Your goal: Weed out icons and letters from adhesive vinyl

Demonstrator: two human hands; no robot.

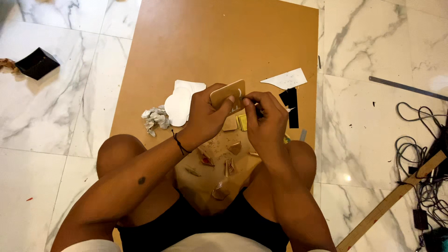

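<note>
Left hand (204,113), grip clamped on tan card piece (227,92), steadies it over brown board (219,42) while right hand (266,122) pinches, seemingly, a small tool at its edge.

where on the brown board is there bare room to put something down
The far half of the board, beyond the white cutouts and white scrap, is bare. So is its left strip beside the crumpled paper. Crowded: around both hands and the trimmings between the knees.
</note>
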